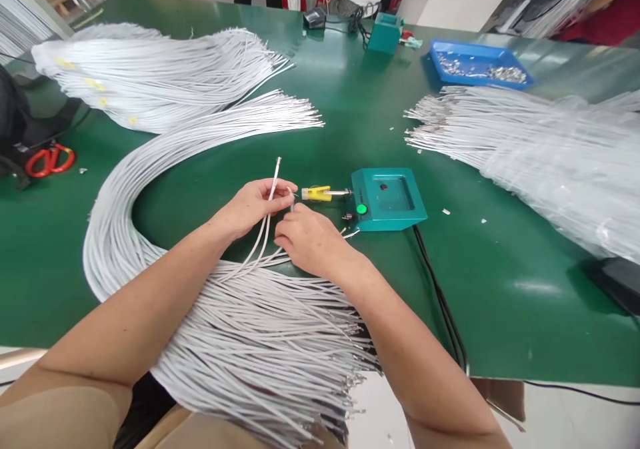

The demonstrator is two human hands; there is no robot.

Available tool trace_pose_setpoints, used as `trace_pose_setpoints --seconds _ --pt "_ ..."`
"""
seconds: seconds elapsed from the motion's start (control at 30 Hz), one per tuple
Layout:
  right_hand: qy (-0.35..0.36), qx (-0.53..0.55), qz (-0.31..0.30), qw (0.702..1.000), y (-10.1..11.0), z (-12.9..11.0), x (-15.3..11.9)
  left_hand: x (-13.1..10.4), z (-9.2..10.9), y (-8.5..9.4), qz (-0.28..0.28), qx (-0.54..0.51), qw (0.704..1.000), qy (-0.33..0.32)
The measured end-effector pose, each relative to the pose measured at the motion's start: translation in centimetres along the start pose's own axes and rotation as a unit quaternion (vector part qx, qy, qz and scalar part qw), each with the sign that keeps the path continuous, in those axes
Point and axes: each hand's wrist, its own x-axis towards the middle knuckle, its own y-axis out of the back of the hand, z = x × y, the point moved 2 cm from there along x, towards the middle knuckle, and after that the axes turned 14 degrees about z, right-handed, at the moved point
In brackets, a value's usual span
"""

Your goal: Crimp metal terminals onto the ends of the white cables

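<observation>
White cables (258, 244) run up into my left hand (257, 204), whose thumb and fingers are closed around them. One cable end with a small metal tip stands up above that hand. Close beside it, my right hand (313, 241) pinches at a cable end near the left fingertips; its exact grip is partly hidden. Just right of both hands sits a teal bench device (389, 199) with a green button and a yellow-handled tool piece (317, 194) sticking out toward my fingers. Below my hands, a thick bundle of white cables (270, 329) hangs over the table's front edge.
More white cable bundles lie at the back left (160, 76) and right (565, 149). A blue tray (480, 62) holds small metal parts. Red-handled scissors (50, 160) lie at left. Black cords (440, 296) trail from the device. Other people are beyond the green table (525, 329).
</observation>
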Motion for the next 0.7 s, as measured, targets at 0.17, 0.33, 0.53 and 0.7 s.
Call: trace_pose_setpoints --seconds 0.17,0.33,0.53,0.7 --pt "-0.161 0.15 -0.096 0.971 1.0 1.0 -0.2 -0.4 0.5 0.0 -0.048 0.011 0.999 -0.016" --pt "-0.256 0.247 0.136 0.925 1.4 3.6 0.4 -0.8 0.9 -0.1 -0.071 -0.013 0.997 -0.031" --pt "-0.3 0.416 0.274 0.813 0.7 5.0 0.7 -1.4 1.4 -0.4 -0.061 0.009 0.997 -0.044" --pt "-0.304 0.536 0.266 0.741 1.0 5.0 0.8 -2.3 1.9 -1.2 -0.07 0.062 0.995 -0.034"
